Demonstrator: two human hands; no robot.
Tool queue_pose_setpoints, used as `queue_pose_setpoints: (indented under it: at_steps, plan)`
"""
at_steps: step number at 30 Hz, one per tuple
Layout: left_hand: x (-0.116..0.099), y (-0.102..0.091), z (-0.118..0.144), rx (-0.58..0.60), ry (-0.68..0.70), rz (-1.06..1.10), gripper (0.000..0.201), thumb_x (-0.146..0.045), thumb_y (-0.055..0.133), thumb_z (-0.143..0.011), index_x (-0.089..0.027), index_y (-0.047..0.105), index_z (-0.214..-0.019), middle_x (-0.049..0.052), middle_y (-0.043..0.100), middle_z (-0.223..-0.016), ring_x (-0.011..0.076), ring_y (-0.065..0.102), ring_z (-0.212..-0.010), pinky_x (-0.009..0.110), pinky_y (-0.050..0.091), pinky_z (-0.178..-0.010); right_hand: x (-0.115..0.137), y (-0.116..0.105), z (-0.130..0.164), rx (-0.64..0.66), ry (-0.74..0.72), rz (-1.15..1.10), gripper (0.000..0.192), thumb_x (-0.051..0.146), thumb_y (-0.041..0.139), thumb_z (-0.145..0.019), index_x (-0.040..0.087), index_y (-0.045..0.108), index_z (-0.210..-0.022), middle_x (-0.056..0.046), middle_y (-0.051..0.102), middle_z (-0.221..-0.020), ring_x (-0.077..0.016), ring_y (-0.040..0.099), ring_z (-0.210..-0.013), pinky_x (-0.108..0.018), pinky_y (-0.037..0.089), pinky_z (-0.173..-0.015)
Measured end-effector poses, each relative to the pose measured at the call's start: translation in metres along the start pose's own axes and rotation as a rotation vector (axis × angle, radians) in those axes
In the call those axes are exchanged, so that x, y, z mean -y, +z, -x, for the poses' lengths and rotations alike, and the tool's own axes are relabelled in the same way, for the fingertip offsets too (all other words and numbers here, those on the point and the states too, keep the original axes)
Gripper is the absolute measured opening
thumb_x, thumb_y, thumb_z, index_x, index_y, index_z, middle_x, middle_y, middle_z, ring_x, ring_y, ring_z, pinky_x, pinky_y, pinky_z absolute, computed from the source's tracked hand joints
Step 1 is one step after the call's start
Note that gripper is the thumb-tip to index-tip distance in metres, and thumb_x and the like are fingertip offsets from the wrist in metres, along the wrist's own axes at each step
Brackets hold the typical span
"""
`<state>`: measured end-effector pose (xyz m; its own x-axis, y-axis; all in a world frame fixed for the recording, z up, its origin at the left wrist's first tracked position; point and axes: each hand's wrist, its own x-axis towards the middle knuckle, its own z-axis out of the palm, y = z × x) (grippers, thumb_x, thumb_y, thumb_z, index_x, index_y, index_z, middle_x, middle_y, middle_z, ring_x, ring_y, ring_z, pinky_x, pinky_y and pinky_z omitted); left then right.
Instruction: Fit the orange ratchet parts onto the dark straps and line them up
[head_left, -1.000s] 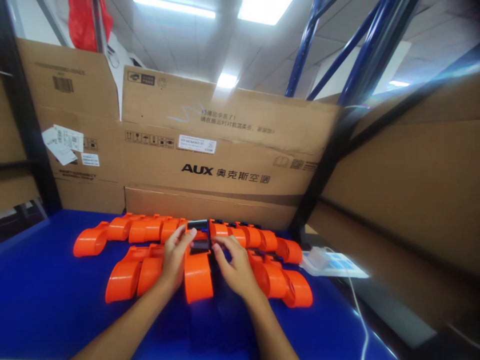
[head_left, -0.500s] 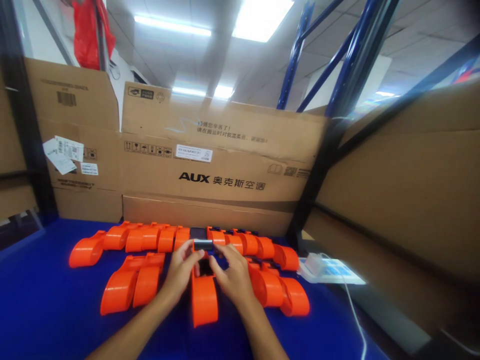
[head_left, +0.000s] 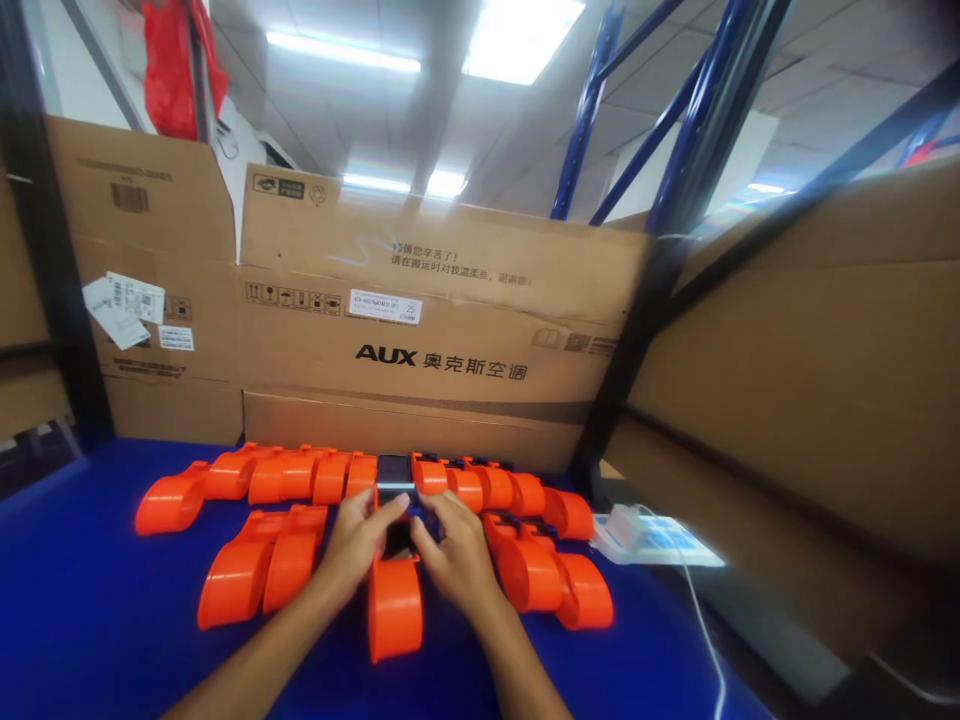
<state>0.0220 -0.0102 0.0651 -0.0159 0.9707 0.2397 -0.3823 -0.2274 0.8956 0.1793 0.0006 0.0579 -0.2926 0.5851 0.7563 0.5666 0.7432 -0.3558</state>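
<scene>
Pinching a dark insert at the head of one orange plastic housing (head_left: 395, 600).

Both hands closing on that dark insert (head_left: 397, 492): left hand (head_left: 358, 545) and right hand (head_left: 452, 556), fingertips pressed together around it; housing now lying drawn nearer than a second ago, out of the front row (head_left: 255, 575) on the blue table (head_left: 90, 620), suggesting fitting under way.

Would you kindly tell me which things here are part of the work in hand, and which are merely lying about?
In hand:
left hand and right hand, both on the orange part between them
rows of orange parts around it

Lying about:
cardboard boxes
white power strip with its cable
red bag
</scene>
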Motion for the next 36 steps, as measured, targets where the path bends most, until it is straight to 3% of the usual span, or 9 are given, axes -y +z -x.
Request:
queue_pose_setpoints:
  at_steps: [7,16,19,21,23,30,36]
  plan:
    - [-0.008,0.001,0.001,0.019,0.005,0.016,0.024,-0.037,0.083,-0.068,-0.016,0.071,-0.069,-0.008,0.043,-0.038,0.007,0.035,-0.033,0.023,0.037,-0.047,0.005,-0.004,-0.002,0.013,0.005,-0.027,0.016,0.021,0.054,-0.091,0.019,0.066,-0.101,-0.007,0.064,-0.084,-0.0199,0.061,-0.077,-0.029,0.05,-0.067]
    - [0.017,-0.013,-0.012,-0.063,-0.079,-0.001,0.033,-0.045,0.082,-0.069,-0.015,0.067,-0.066,-0.008,0.043,-0.037,0.0049,0.032,-0.032,0.019,0.022,-0.035,-0.003,-0.001,-0.001,0.022,-0.004,-0.03,0.027,0.027,0.059,-0.093,0.02,0.066,-0.118,-0.009,0.07,-0.093,-0.0219,0.064,-0.083,-0.035,0.055,-0.076]
    - [0.019,-0.014,-0.015,-0.097,-0.107,0.112,0.034,-0.043,0.084,-0.066,-0.015,0.07,-0.079,-0.004,0.058,-0.05,0.0054,0.043,-0.037,0.018,0.032,-0.039,-0.003,-0.004,-0.001,0.075,-0.071,0.014,0.036,0.023,0.056,-0.093,0.021,0.061,-0.129,-0.011,0.071,-0.103,-0.0236,0.065,-0.091,-0.037,0.055,-0.081]
    - [0.018,-0.013,-0.016,-0.113,-0.143,0.223,0.04,-0.039,0.088,-0.062,-0.016,0.072,-0.09,0.001,0.07,-0.071,0.0099,0.059,-0.051,0.019,0.045,-0.049,-0.003,-0.005,-0.002,0.094,-0.105,0.049,0.043,0.018,0.054,-0.093,0.022,0.057,-0.135,-0.011,0.071,-0.103,-0.023,0.065,-0.089,-0.037,0.057,-0.079]
    - [0.016,-0.011,-0.016,-0.117,-0.176,0.284,0.044,-0.037,0.089,-0.059,-0.017,0.072,-0.094,0.004,0.074,-0.085,0.015,0.068,-0.067,0.023,0.052,-0.061,-0.003,-0.006,-0.002,0.089,-0.126,0.084,0.046,0.013,0.052,-0.092,0.022,0.056,-0.137,-0.01,0.072,-0.102,-0.0223,0.065,-0.086,-0.036,0.058,-0.075]
    - [0.011,-0.005,-0.013,-0.077,-0.186,0.278,0.04,-0.034,0.089,-0.06,-0.015,0.073,-0.091,0.009,0.076,-0.092,0.0204,0.072,-0.079,0.025,0.055,-0.069,-0.006,-0.006,-0.002,0.091,-0.152,0.14,0.049,0.012,0.055,-0.087,0.023,0.058,-0.135,-0.01,0.073,-0.107,-0.0241,0.065,-0.088,-0.038,0.058,-0.077]
    - [0.009,-0.002,-0.01,-0.015,-0.189,0.253,0.035,-0.036,0.087,-0.064,-0.015,0.072,-0.087,0.005,0.073,-0.077,0.0154,0.067,-0.063,0.022,0.051,-0.056,-0.01,0.002,0.004,0.063,-0.115,0.221,0.051,0.006,0.053,-0.08,0.018,0.06,-0.13,-0.011,0.071,-0.097,-0.0241,0.064,-0.083,-0.035,0.057,-0.073]
